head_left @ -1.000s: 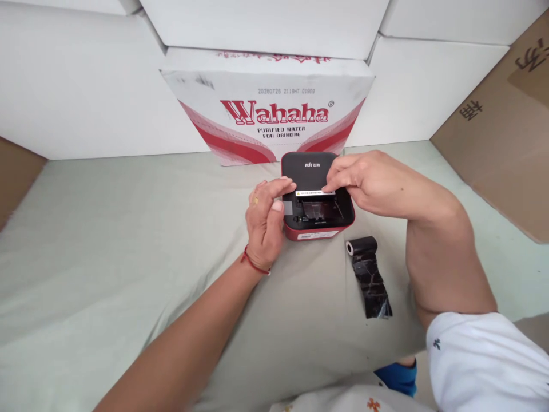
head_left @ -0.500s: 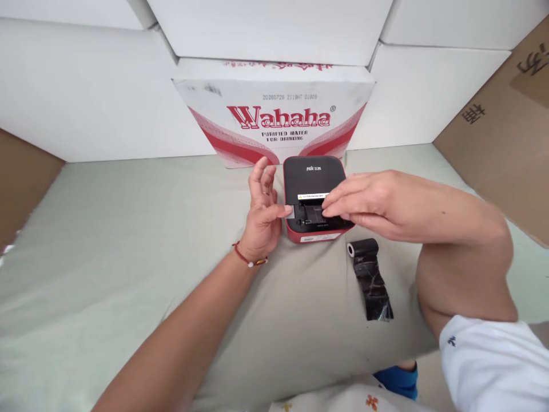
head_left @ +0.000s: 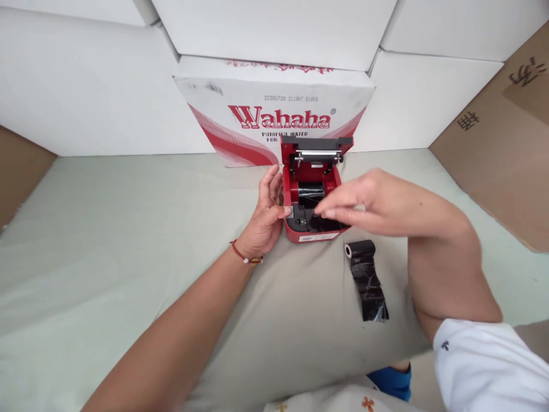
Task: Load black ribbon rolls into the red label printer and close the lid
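A small red and black printer (head_left: 317, 237) stands on the cloth, its lid (head_left: 317, 142) raised and tilted back. Inside lies a black glossy roll (head_left: 311, 191), with dark film running toward the front edge. My left hand (head_left: 268, 220) is at the printer's left side, thumb on a grey button (head_left: 290, 212) and fingers along the red wall. Over the front of the opening is my right hand (head_left: 358, 200), fingers stretched out and slightly blurred; I cannot tell whether the fingertips touch the film. A second black roll (head_left: 361, 249) with a crinkled unrolled tail lies to the right, nearer me.
A white and red water carton (head_left: 274, 91) stands right behind the printer, among stacked white boxes (head_left: 107, 91). A brown cardboard box (head_left: 501, 154) borders the right side. Pale green cloth (head_left: 128, 229) covers the surface.
The printer's lid has gone from shut to raised, exposing the roll inside. My left thumb moved onto the grey button. My right hand came from the lid down to the front of the opening.
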The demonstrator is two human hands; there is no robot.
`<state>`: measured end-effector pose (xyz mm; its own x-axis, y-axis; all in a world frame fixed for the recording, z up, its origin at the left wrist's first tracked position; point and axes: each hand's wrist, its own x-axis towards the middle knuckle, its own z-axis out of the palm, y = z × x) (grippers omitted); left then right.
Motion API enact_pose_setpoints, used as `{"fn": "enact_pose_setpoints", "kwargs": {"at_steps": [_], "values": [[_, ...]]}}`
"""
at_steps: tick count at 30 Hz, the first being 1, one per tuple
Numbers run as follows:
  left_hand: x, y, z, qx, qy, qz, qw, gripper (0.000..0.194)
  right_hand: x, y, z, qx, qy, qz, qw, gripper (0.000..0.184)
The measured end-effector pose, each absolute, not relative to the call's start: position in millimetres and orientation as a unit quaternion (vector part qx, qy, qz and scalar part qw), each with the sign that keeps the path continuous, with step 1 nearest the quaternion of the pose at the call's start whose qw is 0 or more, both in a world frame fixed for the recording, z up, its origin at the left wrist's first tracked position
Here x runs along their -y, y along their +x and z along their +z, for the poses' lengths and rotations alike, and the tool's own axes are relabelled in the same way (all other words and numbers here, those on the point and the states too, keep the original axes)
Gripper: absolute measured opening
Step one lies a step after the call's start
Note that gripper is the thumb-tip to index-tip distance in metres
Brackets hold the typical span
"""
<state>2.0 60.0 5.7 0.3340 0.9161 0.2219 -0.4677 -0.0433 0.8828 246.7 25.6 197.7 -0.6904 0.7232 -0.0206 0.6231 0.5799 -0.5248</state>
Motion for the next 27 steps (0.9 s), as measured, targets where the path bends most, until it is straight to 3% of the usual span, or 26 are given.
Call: {"fn": "enact_pose_setpoints", "kwargs": {"at_steps": [4, 11, 17, 21, 27], "values": [[-59, 6, 8, -0.223, 0.481, 0.536, 0.657, 0.085, -58, 232, 165, 0.816, -0.534, 0.168, 0.142, 0.035], [-58, 8, 9, -0.224, 0.475, 0.537, 0.66, 0.081, -71, 218, 157, 0.818, -0.57, 0.041, -0.063, 0.043], [-61, 10, 7, -0.22, 0.474, 0.539, 0.661, 0.079, -81, 196, 166, 0.792, -0.58, 0.006, -0.19, 0.029], [-67, 11, 1, -0.218, 0.486, 0.538, 0.653, 0.08, -81, 200, 166, 0.814, -0.566, 0.036, -0.123, 0.02], [-71, 12, -3, -0.214, 0.502, 0.543, 0.638, 0.08, -29, 265, 193, 0.774, -0.587, 0.184, 0.149, 0.039]]}}
